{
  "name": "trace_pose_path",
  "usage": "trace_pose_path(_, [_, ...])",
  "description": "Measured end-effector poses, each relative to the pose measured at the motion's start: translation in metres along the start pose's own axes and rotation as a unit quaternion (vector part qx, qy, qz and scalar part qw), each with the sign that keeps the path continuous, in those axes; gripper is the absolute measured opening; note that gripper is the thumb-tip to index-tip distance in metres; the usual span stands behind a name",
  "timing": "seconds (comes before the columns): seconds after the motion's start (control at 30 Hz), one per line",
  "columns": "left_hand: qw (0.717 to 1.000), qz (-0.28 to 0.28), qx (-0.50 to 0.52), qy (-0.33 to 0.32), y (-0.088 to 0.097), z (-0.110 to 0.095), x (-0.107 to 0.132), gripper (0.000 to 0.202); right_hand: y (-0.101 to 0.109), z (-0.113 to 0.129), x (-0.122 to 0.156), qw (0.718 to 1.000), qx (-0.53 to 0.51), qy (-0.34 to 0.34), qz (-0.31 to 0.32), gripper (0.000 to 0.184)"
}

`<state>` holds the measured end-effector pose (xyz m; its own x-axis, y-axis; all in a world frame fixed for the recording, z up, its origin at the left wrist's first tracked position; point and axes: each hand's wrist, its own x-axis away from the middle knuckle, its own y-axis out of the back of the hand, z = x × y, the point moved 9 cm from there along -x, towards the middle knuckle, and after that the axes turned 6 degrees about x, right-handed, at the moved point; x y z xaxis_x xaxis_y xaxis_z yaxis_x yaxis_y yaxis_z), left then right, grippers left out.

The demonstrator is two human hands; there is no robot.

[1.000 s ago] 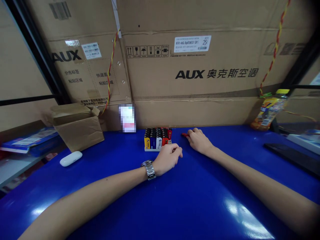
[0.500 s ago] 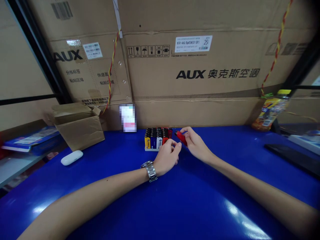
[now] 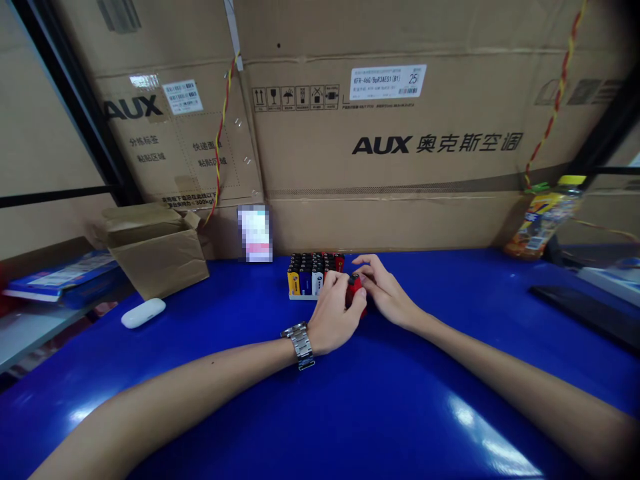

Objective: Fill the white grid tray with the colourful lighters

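A red lighter [image 3: 357, 288] with a black top stands nearly upright between the thumb and fingers of my left hand [image 3: 331, 313], which wears a metal watch [image 3: 301, 345]. Close on its right is my right hand [image 3: 387, 290], fingers loosely curved and apart. Whether a right fingertip still touches the lighter is hard to see. Just behind my left hand sits a white tray [image 3: 300, 298] packed with rows of lighters [image 3: 306, 280] in yellow, blue, white and red. My left fingers cover the tray's front right part.
A pixelated phone-like screen [image 3: 256, 233] leans on the cardboard wall behind the blue table [image 3: 320, 413]. To the left are an open carton [image 3: 160, 257] and a white rounded case [image 3: 143, 313]. A drink bottle [image 3: 543, 220] and a flat black object [image 3: 583, 313] lie at right.
The red lighter has passed from my right hand to my left and turned more upright. My left fingers have closed around it, while my right fingers have loosened.
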<state>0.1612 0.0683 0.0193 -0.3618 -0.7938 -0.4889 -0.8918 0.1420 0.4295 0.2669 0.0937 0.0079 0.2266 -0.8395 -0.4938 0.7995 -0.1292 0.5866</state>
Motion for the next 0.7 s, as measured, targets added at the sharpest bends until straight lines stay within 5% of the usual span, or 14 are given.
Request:
trace_pose_path(0.13, [0.993,0.062,0.092,0.038,-0.011,0.009,0.0,0.018,-0.011,-0.017,-0.003,0.997,-0.025,-0.034,0.063,0.024])
trace_pose_path(0.27, [0.962,0.07,0.255,0.072,-0.017,0.017,-0.002,0.011,-0.013,-0.011,-0.003,0.997,0.005,-0.01,0.071,0.019])
trace_pose_path(0.6, [0.886,0.065,0.437,0.138,-0.028,0.032,-0.005,0.015,-0.02,-0.014,-0.004,0.994,0.014,0.016,0.103,0.016])
trace_pose_path(0.7, [0.864,0.094,0.458,0.187,-0.034,0.033,-0.003,0.045,-0.021,-0.011,-0.004,0.993,0.043,0.03,0.105,0.019])
